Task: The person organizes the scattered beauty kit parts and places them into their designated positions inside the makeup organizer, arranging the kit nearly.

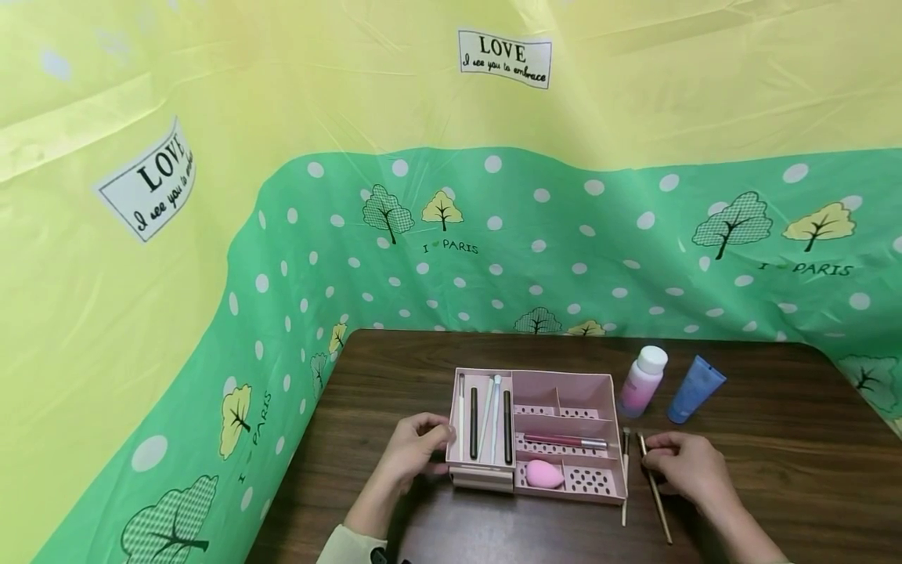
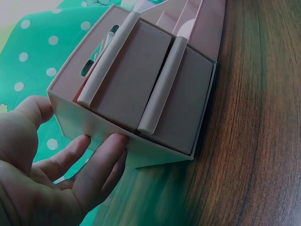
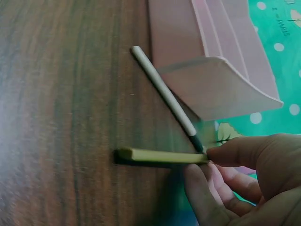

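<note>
A pink makeup organizer [image 1: 564, 381] lies on the table, with two closed drawers [image 2: 129, 70] in its front left. The fingers of my left hand [image 1: 417, 444] touch the organizer's left side wall, the thumb at its upper edge; they are not wrapped round it. To the organizer's right, my right hand [image 1: 687, 468] pinches the far end of a slim gold-coloured makeup stick [image 1: 657, 493] between thumb and fingers. Its gripped end is hidden in the right wrist view. Between it and the organizer lies a pale-handled makeup brush [image 3: 164, 89] with a dark upper part.
Several slim brushes and dark pens [image 1: 474, 423] lie in the organizer's left top tray. Its right compartments hold a lip gloss tube [image 1: 564, 441] and a pink makeup sponge [image 1: 544, 474]. Behind my right hand stand a white-capped bottle [image 1: 642, 382] and a blue tube [image 1: 695, 390].
</note>
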`<state>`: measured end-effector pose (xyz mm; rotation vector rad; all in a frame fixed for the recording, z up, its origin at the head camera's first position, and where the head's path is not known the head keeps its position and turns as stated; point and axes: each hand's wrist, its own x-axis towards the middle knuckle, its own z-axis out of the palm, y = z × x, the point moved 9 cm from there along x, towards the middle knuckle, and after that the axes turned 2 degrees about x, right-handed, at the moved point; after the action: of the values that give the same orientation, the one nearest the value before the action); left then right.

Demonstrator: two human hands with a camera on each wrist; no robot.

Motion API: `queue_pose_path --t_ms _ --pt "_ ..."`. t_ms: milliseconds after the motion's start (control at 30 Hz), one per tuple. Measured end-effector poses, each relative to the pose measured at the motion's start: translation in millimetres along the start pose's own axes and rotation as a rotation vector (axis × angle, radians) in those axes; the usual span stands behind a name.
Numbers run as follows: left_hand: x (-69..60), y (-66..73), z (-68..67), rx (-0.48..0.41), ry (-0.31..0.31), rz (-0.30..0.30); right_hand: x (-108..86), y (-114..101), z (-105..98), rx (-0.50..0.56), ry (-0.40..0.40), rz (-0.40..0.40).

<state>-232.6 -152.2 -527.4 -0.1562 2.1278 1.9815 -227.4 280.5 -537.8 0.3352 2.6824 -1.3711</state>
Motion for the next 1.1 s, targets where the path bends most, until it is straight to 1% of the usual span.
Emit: queue_pose_path --t_ms 133,267,433,667,900,1100 --pt "-0.5 0.7 0.5 0.000 -0.005 -0.002 -1.5 -5.9 -3.3 0.044 -0.012 0.003" --pt "-0.4 1.1 1.0 0.002 -0.010 -0.004 -3.2 -14.5 -7.2 0.057 -0.012 -0.020" --pt "-0.7 1.1 0.7 0.008 -0.011 -0.005 -4.3 -26.9 -10.4 0.048 -0.014 -0.056" --pt "-0.1 0.5 0.1 0.010 -0.013 -0.012 -6.8 -43.4 -12.9 -0.008 -0.004 -0.119" --pt "0.0 -0.5 -0.4 0.005 -0.011 -0.018 -6.6 -62.3 -8.5 0.014 -0.036 -0.130" --pt "0.5 -0.3 -0.2 0.008 -0.011 -0.019 -4.8 -76.5 -3.5 0.023 -0.036 -0.149"
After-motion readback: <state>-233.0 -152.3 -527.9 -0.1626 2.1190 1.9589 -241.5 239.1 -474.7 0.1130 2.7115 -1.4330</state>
